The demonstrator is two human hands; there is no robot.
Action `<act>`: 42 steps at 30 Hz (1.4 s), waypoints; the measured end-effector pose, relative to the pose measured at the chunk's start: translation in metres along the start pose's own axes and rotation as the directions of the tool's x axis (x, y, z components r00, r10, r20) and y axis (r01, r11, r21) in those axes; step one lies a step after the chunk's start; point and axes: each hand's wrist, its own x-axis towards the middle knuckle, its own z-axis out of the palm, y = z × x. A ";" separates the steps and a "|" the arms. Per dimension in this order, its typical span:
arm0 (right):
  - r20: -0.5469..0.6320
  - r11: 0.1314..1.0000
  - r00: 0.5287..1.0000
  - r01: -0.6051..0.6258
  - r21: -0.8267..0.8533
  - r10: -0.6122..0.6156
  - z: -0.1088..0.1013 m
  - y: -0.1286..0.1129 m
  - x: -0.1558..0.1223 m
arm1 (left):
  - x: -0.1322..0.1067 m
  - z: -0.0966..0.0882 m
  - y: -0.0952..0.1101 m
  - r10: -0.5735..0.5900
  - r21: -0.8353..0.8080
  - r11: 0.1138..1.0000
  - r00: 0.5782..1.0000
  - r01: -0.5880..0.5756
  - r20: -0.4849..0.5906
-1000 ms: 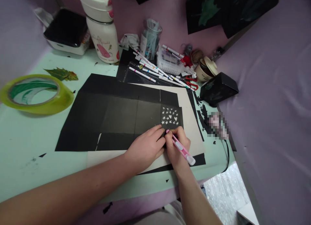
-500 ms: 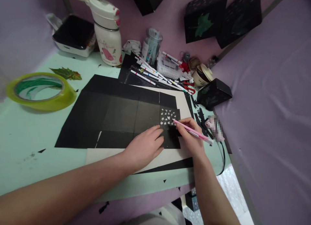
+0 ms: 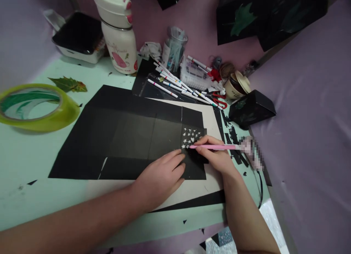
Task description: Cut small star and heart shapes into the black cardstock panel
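Note:
A large sheet of black card (image 3: pixel 128 133) lies flat with fold lines and a few thin white slits. At its right end is a patch of small white stars (image 3: pixel 189 133) with a heart among them. My left hand (image 3: pixel 164 173) rests flat on the card's near edge, fingers stretched towards the stars. My right hand (image 3: pixel 215 153) pinches a slim pink pen-shaped tool (image 3: pixel 212 147), held nearly level. Its tip touches or hovers by the bottom row of stars; the tip itself is too small to make out. A white sheet (image 3: pixel 192 195) shows beneath the card.
Yellow tape (image 3: pixel 41 118) and a leaf (image 3: pixel 68 84) lie left. Behind stand a white bottle (image 3: pixel 119 45), a glass jar (image 3: pixel 175 49) and scattered markers (image 3: pixel 179 86). At right are red-handled scissors (image 3: pixel 220 100), a black box (image 3: pixel 252 109) and black scraps (image 3: pixel 234 137). Dark boxes hang above.
The pink tool's tip has shifted left along the bottom row of stars, and the tool has turned more level. My left hand stays on the card. The camera view has moved slightly.

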 end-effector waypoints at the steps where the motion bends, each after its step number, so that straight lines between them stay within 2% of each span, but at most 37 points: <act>1: 0.004 1.000 1.000 0.004 -0.013 -0.004 0.000 0.000 -0.001 | 0.000 -0.001 0.000 0.001 0.002 1.000 1.000 -0.001 -0.004; 5: 0.064 0.999 0.997 0.033 -0.024 -0.031 0.001 -0.004 -0.001 | 0.001 -0.003 0.000 -0.004 -0.003 1.000 1.000 0.004 0.009; 18: 0.113 0.999 0.992 0.051 -0.006 -0.050 0.002 -0.005 -0.001 | 0.002 -0.002 0.000 -0.015 -0.022 1.000 0.998 0.017 0.062; 23: 0.119 0.999 0.992 0.045 -0.030 -0.041 0.003 -0.007 -0.001 | 0.002 -0.002 0.000 -0.012 -0.015 1.000 0.999 0.013 0.045; 42: 0.106 0.998 0.994 0.023 -0.057 -0.017 0.003 -0.009 -0.002 | 0.002 -0.002 0.000 -0.025 -0.042 0.999 0.996 0.029 0.087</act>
